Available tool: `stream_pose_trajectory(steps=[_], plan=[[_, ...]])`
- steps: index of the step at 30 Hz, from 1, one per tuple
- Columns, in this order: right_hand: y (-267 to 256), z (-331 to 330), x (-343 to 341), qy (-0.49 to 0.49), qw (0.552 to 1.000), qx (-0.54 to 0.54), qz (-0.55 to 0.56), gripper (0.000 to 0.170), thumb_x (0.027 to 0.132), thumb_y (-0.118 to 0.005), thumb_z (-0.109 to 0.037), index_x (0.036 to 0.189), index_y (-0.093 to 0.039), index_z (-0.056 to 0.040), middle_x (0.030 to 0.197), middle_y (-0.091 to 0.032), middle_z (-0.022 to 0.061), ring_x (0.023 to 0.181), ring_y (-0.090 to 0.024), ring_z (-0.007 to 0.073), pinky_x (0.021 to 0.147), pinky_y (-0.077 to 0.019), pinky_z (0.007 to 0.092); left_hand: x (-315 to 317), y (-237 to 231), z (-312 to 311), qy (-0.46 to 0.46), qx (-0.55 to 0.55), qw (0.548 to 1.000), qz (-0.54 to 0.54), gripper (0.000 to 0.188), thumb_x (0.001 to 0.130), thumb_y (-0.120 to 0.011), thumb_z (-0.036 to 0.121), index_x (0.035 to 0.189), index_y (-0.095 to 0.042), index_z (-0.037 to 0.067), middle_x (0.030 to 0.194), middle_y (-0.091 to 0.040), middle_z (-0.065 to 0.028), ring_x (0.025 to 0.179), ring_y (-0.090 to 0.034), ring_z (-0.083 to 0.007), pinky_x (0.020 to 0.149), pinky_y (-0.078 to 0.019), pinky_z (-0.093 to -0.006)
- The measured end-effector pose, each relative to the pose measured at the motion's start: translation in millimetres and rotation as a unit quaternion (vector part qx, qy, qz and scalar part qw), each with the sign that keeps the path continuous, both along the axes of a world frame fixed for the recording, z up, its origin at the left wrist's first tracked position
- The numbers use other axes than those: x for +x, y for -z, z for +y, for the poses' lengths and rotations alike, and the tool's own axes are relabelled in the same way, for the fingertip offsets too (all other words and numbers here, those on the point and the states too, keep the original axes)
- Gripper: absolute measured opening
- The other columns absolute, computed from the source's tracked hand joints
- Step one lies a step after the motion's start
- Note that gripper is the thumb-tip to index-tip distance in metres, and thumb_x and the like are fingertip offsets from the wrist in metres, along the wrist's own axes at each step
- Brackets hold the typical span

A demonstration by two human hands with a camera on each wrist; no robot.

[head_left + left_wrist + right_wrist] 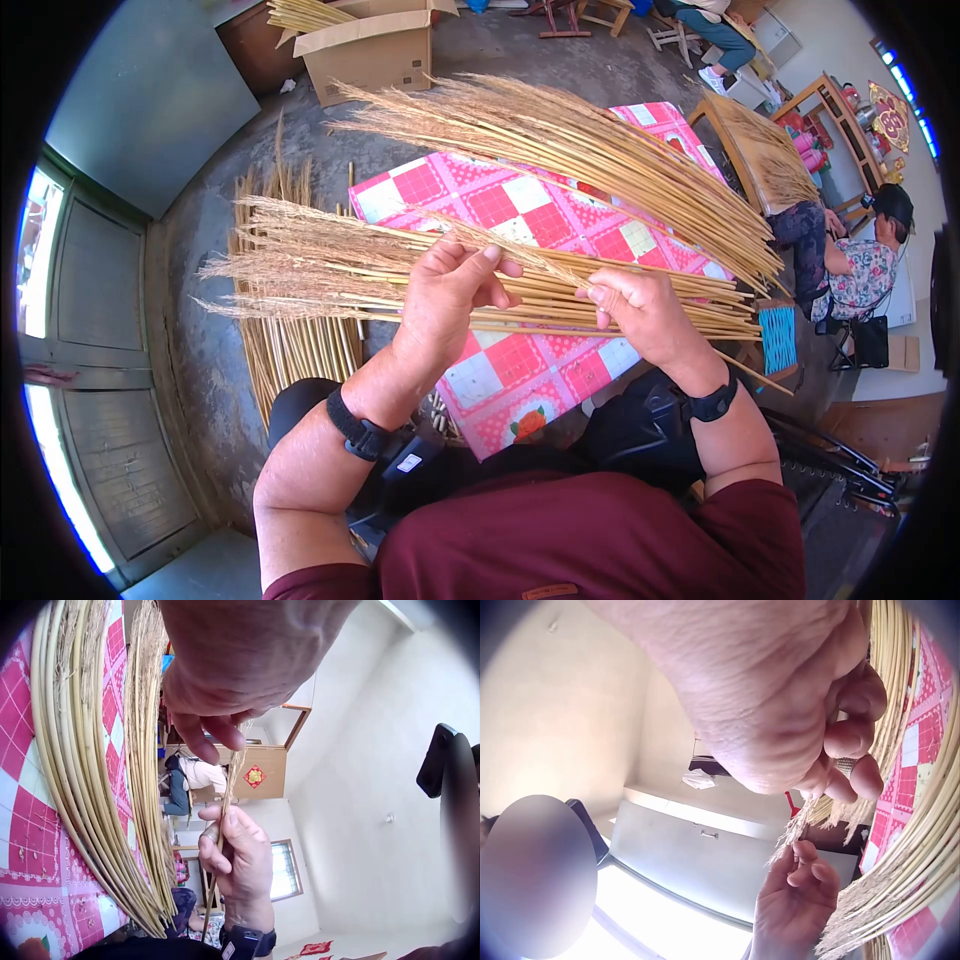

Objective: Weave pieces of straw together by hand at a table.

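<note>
Stalk (543, 261) spans mid-frame before me; left hand (445, 285) pinches its plume (235, 769), right hand (642, 308) its stem (209, 904); hard tugging could snap it; slack grip, drop it.

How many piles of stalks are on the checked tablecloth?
2: a far pile, and a near pile below the left hand and right hand, which partly hide it. Some stalks there may be hidden.
</note>
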State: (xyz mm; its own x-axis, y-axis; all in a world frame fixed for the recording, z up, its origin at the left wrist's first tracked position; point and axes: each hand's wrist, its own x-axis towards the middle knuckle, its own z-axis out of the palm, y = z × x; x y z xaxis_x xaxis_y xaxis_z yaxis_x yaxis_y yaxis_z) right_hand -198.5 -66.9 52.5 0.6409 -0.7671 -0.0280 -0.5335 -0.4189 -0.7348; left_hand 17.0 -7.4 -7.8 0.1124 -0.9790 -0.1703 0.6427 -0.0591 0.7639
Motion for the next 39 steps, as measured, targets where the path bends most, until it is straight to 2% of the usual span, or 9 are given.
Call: stream_pose_trajectory(steps=[8,13,15,17,20,24,27,33,39], plan=[[4.6,-0.2,-0.5,0.002,1.0,0.002,-0.025,0.019,0.091,-0.055,-0.014,0.094,-0.063,0.0024,0.057,-0.059,0.0092,0.053,-0.059,0.0163,0.051,-0.0452,0.0292,-1.4,0.0,1.5,0.0,-0.004,1.0,0.018,0.009,0.092,-0.053,0.01,0.097,-0.054,0.002,0.083,-0.065,-0.011,0.055,-0.056,-0.0121,0.061,-0.0545,-0.0298],[4.7,0.4,-1.9,0.003,1.0,-0.021,-0.016,0.015,0.091,-0.053,-0.012,0.094,-0.06,0.0006,0.059,-0.06,0.0089,0.055,-0.06,0.0171,0.052,-0.0454,0.0296,-4.2,0.4,2.1,-0.001,-0.018,1.0,0.003,0.012,0.09,-0.056,0.012,0.095,-0.055,0.0,0.086,-0.064,-0.0138,0.058,-0.058,-0.0129,0.065,-0.0566,-0.0342],[0.8,-0.2,-2.9,0.001,1.0,0.018,-0.009,0.014,0.093,-0.051,-0.011,0.095,-0.056,0.0018,0.068,-0.059,0.0068,0.06,-0.06,0.0138,0.056,-0.0455,0.028,-7.9,-5.7,2.8,0.024,-0.025,0.999,0.003,0.016,0.09,-0.057,0.01,0.102,-0.052,-0.001,0.091,-0.064,-0.014,0.062,-0.059,-0.0141,0.067,-0.0569,-0.0343],[-3.6,0.3,-1.1,-0.003,0.998,0.06,-0.004,0.012,0.093,-0.05,-0.01,0.093,-0.052,0.0013,0.073,-0.058,0.0057,0.064,-0.06,0.0123,0.059,-0.0455,0.027,-11.7,-1.5,2.6,0.042,0.001,0.999,-0.009,0.013,0.09,-0.056,0.01,0.098,-0.055,0.0,0.089,-0.064,-0.0138,0.061,-0.059,-0.0141,0.066,-0.0571,-0.034],[2.5,0.6,-2.1,-0.004,0.994,0.105,0.008,0.012,0.092,-0.052,-0.011,0.091,-0.054,0.0008,0.072,-0.059,0.0056,0.064,-0.059,0.0114,0.059,-0.0455,0.0264,-12.3,6.3,2.5,0.056,0.015,0.998,-0.028,0.009,0.09,-0.056,0.009,0.093,-0.057,0.0,0.085,-0.066,-0.0122,0.058,-0.058,-0.0125,0.062,-0.0547,-0.0299],[3.3,-2.0,-2.0,-0.024,0.999,0.029,-0.008,0.011,0.09,-0.054,-0.01,0.087,-0.056,0.0005,0.069,-0.06,0.0066,0.063,-0.059,0.0126,0.059,-0.046,0.027,-10.3,5.3,0.4,0.045,0.028,0.997,-0.061,0.011,0.09,-0.057,0.009,0.084,-0.058,-0.001,0.078,-0.066,-0.0105,0.053,-0.055,-0.0115,0.055,-0.0518,-0.0268],[8.3,0.1,-1.8,-0.008,0.999,0.008,-0.041,0.012,0.088,-0.055,-0.011,0.085,-0.057,0.0003,0.064,-0.06,0.0099,0.061,-0.06,0.0167,0.058,-0.0467,0.0295,-9.5,3.7,-0.1,0.047,0.035,0.995,-0.085,0.014,0.091,-0.055,0.008,0.081,-0.058,-0.001,0.077,-0.066,-0.0115,0.049,-0.055,-0.0114,0.058,-0.0564,-0.0304],[4.6,-0.5,-2.8,-0.007,1.0,0.016,-0.017,0.013,0.089,-0.055,-0.011,0.087,-0.059,0.0003,0.064,-0.06,0.0097,0.06,-0.06,0.0164,0.057,-0.0466,0.0293,-11.3,5.5,0.3,0.039,0.046,0.994,-0.089,0.015,0.091,-0.055,0.007,0.079,-0.054,-0.001,0.077,-0.066,-0.015,0.046,-0.054,-0.0124,0.055,-0.0556,-0.0284],[6.0,-0.4,-3.0,0.001,1.0,0.026,-0.015,0.015,0.09,-0.055,-0.014,0.089,-0.061,0.0002,0.062,-0.061,0.0088,0.058,-0.06,0.0155,0.055,-0.046,0.029,-10.9,6.6,1.5,0.048,0.038,0.996,-0.072,0.012,0.091,-0.055,0.007,0.083,-0.051,0.0,0.08,-0.066,-0.014,0.052,-0.057,-0.0134,0.054,-0.0502,-0.0243]])
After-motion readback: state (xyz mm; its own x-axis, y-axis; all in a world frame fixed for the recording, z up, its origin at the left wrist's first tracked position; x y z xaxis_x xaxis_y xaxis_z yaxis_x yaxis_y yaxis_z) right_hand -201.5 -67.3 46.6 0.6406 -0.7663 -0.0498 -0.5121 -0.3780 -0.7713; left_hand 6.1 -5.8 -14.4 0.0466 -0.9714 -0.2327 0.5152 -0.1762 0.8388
